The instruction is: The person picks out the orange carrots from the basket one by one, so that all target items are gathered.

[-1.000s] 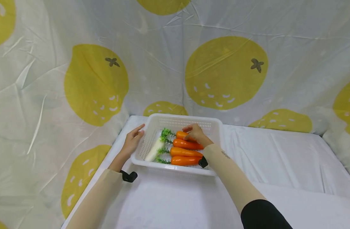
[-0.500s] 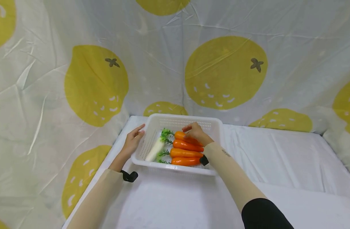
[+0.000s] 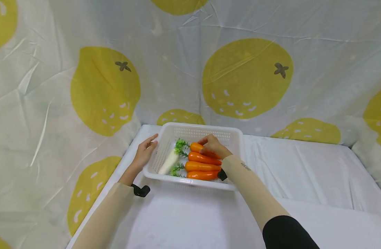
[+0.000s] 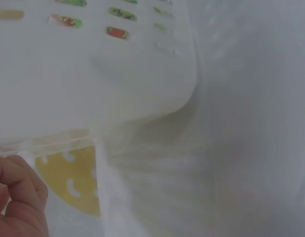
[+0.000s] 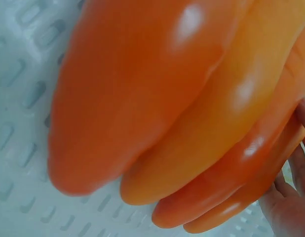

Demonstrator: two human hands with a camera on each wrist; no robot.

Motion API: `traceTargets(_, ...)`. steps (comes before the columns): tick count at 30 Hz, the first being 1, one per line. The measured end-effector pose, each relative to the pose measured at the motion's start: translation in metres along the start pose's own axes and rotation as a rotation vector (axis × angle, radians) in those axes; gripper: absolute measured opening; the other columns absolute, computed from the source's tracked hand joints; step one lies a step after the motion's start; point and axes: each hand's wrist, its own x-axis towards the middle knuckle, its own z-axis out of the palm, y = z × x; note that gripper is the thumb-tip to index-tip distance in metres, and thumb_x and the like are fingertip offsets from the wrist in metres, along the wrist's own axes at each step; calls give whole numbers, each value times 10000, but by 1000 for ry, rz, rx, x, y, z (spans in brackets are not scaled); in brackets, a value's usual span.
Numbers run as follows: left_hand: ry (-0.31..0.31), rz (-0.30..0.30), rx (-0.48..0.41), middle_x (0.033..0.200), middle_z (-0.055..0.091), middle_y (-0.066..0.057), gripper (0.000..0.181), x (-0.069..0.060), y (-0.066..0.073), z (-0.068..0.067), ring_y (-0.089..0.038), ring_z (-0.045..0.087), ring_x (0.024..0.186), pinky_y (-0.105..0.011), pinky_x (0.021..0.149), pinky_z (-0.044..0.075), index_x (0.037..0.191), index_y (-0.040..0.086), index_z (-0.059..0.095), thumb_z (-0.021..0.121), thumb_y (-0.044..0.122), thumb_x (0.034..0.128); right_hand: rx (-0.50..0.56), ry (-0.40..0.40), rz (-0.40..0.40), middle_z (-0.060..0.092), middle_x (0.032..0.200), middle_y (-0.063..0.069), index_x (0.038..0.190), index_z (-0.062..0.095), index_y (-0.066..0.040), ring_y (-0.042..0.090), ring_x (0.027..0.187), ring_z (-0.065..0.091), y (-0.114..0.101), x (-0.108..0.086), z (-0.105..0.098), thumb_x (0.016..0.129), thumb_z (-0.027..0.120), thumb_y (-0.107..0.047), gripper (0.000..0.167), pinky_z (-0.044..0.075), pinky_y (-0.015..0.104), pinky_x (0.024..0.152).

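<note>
In the head view, a white perforated plastic basket (image 3: pixel 195 185) holds several orange carrots with green tops, lying side by side, and a white radish (image 3: pixel 169 162) to their left. My right hand (image 3: pixel 213 144) reaches into the basket and holds the farthest carrot (image 3: pixel 195 147), thumb on the near side. The nearest carrot (image 5: pixel 137 89) fills much of the right wrist view, where my right hand (image 5: pixel 295 205) shows at the right edge. Beside the basket's left wall is my left hand (image 3: pixel 143 152), thumb and fingers extended near the rim; firm contact is unclear.
The basket stands on a white-covered table (image 3: pixel 190 218), near its back and left edges. Behind and to the left hangs a pale curtain (image 3: pixel 172 69) with yellow lemon prints. A black band (image 3: pixel 140 191) is on my left wrist.
The two far carrots have shifted slightly to the left over the last second. My right fingers have lowered a little onto the farthest one. My left hand has stayed in place.
</note>
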Motion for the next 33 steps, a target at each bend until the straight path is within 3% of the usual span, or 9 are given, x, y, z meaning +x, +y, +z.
traceTargets(6, -2, -20, 0, 1063, 614, -237, 447, -1, -1, 0, -141, 522, 894, -204, 754, 411, 1470, 46, 487, 525, 209, 1056, 16, -44, -19, 657, 1224, 160, 1229, 698, 2, 301, 1142, 568, -9, -2, -7, 819, 780, 11, 419, 464, 371, 983)
traceTargets(12, -1, -21, -9, 1036, 609, -216, 443, -1, 0, 0, -132, 524, 886, -200, 755, 413, 1462, 41, 496, 531, 206, 1053, 2, -85, -101, 650, 1242, 200, 1261, 661, 48, 339, 1191, 552, -31, -5, -26, 838, 767, 20, 436, 459, 384, 999)
traceTargets(22, 2, -15, -22, 1002, 608, -196, 439, 2, 2, 1, -119, 515, 849, -204, 719, 410, 1462, 35, 494, 529, 189, 1052, -23, -176, -169, 624, 1299, 174, 1307, 644, 7, 359, 1276, 489, -57, -23, -60, 859, 770, -14, 466, 455, 409, 1001)
traceTargets(27, 14, -27, -24, 980, 610, -161, 439, 3, 3, 1, -103, 518, 828, -200, 708, 417, 1463, 45, 497, 532, 191, 1051, -2, -205, -194, 610, 1317, 178, 1311, 636, 16, 370, 1248, 532, -63, -38, -78, 861, 768, -14, 471, 474, 413, 984)
traceTargets(33, 1, -60, -24, 1005, 623, -155, 446, 2, 0, 0, -88, 510, 829, -199, 721, 411, 1473, 64, 489, 532, 205, 1052, 29, -227, -192, 608, 1315, 171, 1338, 616, 3, 337, 1189, 587, -55, -56, -104, 870, 769, -44, 494, 502, 408, 942)
